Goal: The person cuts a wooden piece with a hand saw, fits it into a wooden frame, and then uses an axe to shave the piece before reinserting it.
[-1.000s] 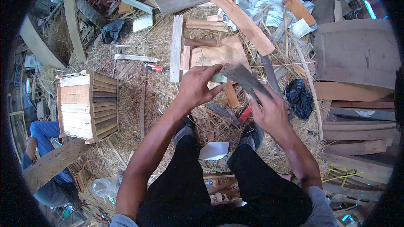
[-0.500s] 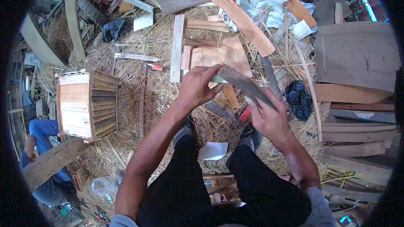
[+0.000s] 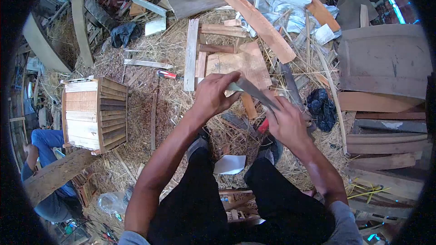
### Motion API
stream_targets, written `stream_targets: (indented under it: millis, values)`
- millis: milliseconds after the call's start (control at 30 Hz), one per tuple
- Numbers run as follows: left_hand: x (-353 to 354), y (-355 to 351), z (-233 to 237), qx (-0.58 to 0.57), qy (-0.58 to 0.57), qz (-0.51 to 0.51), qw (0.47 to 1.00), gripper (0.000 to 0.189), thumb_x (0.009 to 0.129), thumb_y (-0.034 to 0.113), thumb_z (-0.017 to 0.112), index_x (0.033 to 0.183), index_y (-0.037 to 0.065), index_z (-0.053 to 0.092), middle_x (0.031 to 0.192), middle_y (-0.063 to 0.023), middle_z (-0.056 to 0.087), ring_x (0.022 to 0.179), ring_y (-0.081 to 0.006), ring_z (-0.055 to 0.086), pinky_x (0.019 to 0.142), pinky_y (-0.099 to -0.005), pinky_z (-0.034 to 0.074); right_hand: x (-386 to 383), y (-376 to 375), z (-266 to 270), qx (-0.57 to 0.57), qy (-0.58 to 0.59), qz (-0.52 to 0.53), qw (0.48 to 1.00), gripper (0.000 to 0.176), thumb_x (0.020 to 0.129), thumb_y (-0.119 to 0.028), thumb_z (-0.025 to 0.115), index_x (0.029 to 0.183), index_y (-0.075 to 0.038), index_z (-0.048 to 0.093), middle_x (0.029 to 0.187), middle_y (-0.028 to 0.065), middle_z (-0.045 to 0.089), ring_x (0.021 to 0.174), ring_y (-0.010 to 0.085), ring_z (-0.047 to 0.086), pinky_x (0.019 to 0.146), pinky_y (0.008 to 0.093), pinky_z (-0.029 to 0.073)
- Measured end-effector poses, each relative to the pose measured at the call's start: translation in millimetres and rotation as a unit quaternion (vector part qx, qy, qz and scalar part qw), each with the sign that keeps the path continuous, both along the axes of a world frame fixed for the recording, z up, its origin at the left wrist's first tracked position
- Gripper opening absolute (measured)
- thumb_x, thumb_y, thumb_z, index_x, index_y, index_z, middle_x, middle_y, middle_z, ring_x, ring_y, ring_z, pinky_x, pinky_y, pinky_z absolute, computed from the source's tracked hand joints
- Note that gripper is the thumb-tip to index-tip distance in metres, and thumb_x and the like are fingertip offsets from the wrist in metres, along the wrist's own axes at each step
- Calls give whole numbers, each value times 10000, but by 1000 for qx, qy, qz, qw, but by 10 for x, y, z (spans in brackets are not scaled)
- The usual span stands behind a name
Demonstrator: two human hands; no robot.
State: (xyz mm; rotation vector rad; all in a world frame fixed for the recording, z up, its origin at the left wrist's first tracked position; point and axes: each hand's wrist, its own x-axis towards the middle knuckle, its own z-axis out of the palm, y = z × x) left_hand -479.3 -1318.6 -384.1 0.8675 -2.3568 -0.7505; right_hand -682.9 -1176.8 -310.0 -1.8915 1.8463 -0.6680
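My left hand (image 3: 213, 94) is closed, thumb and fingers pinching the near end of a dark, weathered wooden strip (image 3: 254, 90), with a small pale green piece (image 3: 234, 89) showing between the fingertips. My right hand (image 3: 288, 122) is wrapped round the other end, and its fingers hide much of that end. The strip slants between both hands, held above the straw-covered ground and seen nearly edge-on. Below the hands lie a red-handled tool (image 3: 263, 125), partly hidden by the right hand, and a short brown wood piece (image 3: 249, 105).
Ahead lies a wooden frame with a board (image 3: 238, 61). A slatted wooden crate (image 3: 95, 114) stands left, near a screwdriver (image 3: 168, 74). Planks (image 3: 386, 138) are stacked right, by a black plastic bag (image 3: 321, 109). Another person's blue-clad leg (image 3: 47, 143) shows at far left.
The strip has rolled from showing its broad face to nearly edge-on. My right hand has turned slightly and shifted along it; my left hand stays almost in place.
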Motion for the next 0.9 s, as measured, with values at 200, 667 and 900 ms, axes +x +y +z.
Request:
stream_targets:
  millis: [200,667,900]
  values:
    - [-3,21,37,-4,9,-1,1000,509,769,257,801,1224,98,641,986,-116,738,885,-321,705,792,-421,555,49,5,38,-90,-53,-18,994,490,878,-31,615,1366,-49,567,1113,197,644,949,379,671,807,435,549]
    - [-42,46,35,-37,21,21,999,358,833,216,752,1158,97,661,910,-98,746,850,-301,706,761,-395,555,52,55,-111,-33,-76,-68,994,348,908,-77,656,1238,32,631,1066,241,675,937,400,692,792,427,554]
    - [-76,47,-39,-92,39,10,995,378,821,153,749,1176,65,653,885,-125,725,838,-304,692,767,-409,550,19,85,-118,-9,-71,-92,993,333,909,-87,683,1191,82,630,1040,269,706,951,382,720,819,406,559]
